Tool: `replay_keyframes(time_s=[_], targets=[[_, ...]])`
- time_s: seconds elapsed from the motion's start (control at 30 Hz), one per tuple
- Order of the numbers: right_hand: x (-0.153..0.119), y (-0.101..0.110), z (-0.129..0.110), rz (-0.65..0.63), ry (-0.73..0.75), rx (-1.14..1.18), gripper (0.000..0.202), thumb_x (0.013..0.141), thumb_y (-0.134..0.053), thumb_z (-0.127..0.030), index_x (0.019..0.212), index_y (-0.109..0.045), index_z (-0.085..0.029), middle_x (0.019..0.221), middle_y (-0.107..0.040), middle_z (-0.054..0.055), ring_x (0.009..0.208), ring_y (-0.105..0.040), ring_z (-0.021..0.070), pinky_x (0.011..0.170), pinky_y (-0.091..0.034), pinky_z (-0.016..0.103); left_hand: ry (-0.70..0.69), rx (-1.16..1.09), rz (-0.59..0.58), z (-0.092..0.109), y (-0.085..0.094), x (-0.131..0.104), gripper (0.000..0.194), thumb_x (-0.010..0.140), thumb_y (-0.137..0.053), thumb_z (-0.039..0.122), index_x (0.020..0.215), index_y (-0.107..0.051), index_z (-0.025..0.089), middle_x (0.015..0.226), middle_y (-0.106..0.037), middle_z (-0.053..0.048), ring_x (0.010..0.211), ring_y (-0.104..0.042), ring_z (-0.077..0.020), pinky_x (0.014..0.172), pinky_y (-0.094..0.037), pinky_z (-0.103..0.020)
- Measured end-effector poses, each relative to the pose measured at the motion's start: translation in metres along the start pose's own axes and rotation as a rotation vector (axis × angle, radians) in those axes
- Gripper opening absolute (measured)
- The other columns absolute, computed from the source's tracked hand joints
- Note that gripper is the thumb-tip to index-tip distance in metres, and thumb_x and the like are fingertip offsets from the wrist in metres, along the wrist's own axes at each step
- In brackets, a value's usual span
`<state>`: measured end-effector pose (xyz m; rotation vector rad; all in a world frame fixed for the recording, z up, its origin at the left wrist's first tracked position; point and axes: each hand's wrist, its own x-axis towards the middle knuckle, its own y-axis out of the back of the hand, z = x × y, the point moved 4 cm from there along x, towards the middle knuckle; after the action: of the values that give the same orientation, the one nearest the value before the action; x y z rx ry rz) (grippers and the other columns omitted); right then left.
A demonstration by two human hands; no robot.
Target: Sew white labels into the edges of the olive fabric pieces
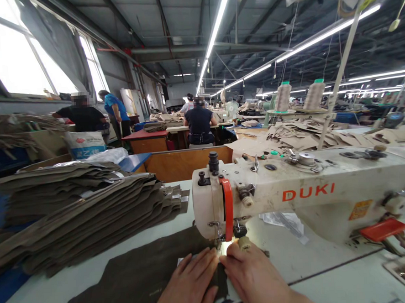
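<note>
At a sewing machine (293,178), a left hand (191,278) lies flat on dark cloth (134,270) stretching toward seven o'clock; whether the right hand (253,272), at five, pinches it is unclear. The fabric looks light, supple, best held near its edge.

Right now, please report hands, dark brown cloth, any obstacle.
Left hand on cloth. Right hand beside left, near white sewing machine. Stitching point mostly hidden; obstacles there unclear.
</note>
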<state>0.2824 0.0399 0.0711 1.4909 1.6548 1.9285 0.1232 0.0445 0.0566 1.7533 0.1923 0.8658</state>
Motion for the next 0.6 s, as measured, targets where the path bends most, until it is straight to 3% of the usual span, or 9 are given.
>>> replay_keyframes(time_s=[0.4,0.5,0.6], targets=[[-0.002,-0.005,0.001,-0.08,-0.03,-0.049,0.009,0.085,-0.063,-0.009,0.085,-0.062,-0.018,0.086,-0.063,0.001,0.078,-0.053,0.0178,0.076,-0.041,0.029,0.086,-0.028,-0.06,-0.013,-0.008,0.011,0.038,0.096,-0.047,0.03,0.132,-0.056,0.022,0.13,-0.063,-0.007,0.118,-0.061,-0.0226,0.099,-0.05,-0.041],[-0.005,-0.001,0.001,-0.028,-0.019,0.0,0.011,0.086,-0.06,-0.008,0.084,-0.062,-0.019,0.083,-0.062,0.001,0.076,-0.052,0.0167,0.075,-0.041,0.028,0.077,-0.011,-0.046,-0.017,-0.014,-0.002,0.043,0.096,-0.047,0.029,0.138,-0.049,0.023,0.136,-0.059,-0.006,0.123,-0.057,-0.0218,0.101,-0.049,-0.041],[-0.009,0.002,0.0,0.056,0.009,0.101,0.013,0.086,-0.058,-0.008,0.084,-0.062,-0.02,0.082,-0.06,0.001,0.077,-0.053,0.0168,0.073,-0.04,0.027,0.022,0.017,-0.01,-0.019,-0.026,-0.031,0.055,0.094,-0.05,0.029,0.148,-0.036,0.026,0.14,-0.054,-0.004,0.126,-0.054,-0.0203,0.103,-0.046,-0.036]])
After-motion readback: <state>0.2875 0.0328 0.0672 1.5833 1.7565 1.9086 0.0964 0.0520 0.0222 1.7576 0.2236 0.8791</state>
